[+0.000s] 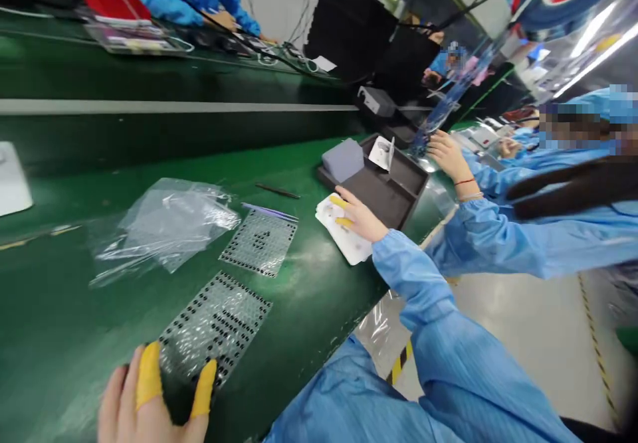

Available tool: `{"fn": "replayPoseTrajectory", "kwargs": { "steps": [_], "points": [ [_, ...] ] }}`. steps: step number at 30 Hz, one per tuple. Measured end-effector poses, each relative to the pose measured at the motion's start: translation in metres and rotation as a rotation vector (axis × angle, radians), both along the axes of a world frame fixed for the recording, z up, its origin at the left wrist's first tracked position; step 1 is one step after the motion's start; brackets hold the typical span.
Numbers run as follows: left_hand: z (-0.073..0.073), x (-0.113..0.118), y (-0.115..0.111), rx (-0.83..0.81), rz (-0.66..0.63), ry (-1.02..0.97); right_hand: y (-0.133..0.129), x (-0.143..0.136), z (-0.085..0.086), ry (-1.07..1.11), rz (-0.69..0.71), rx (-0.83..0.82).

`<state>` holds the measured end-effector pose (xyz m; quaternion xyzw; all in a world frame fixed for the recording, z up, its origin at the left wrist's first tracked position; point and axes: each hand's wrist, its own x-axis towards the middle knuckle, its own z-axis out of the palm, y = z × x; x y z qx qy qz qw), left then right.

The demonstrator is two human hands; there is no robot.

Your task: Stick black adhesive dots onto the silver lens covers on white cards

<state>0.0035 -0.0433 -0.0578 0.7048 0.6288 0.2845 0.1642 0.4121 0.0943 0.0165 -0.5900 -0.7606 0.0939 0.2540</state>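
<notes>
My left hand (157,393) is at the lower left with thumb and forefinger apart, both in yellow finger cots. Its fingertips are at the near edge of a transparent sheet with rows of small black pads (214,323). A second, similar sheet (260,240) lies just beyond, with purple-handled tweezers (269,212) along its far edge. Further right, my right hand (359,218) has its fingers on a white plastic plate (351,247) with rounded corners. Yellow cots cover two of its fingers. The plate is beside a dark tray, and the hand hides part of it.
The dark tray (383,200) holds a grey block (343,159) and a white part (381,153). Transparent plastic bags (172,220) and dark tweezers (277,190) lie on the green bench. A white object (12,180) stands at left. A co-worker's hand (448,154) is beyond the tray.
</notes>
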Motion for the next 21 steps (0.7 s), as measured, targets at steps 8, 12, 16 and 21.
{"fn": "replayPoseTrajectory", "kwargs": {
  "steps": [8,12,16,21],
  "points": [
    [0.022,0.010,0.005,0.103,0.116,0.123,-0.061,-0.137,-0.015,0.006,0.409,0.060],
    [0.018,0.009,0.000,0.103,0.193,0.070,-0.083,-0.193,-0.037,0.016,0.705,0.025],
    [0.030,0.007,-0.009,0.043,0.334,-0.060,-0.082,-0.202,-0.052,0.190,0.638,0.022],
    [0.045,0.010,-0.011,-0.181,0.345,-0.497,-0.086,-0.202,-0.046,0.299,0.667,-0.014]
  ]
}}
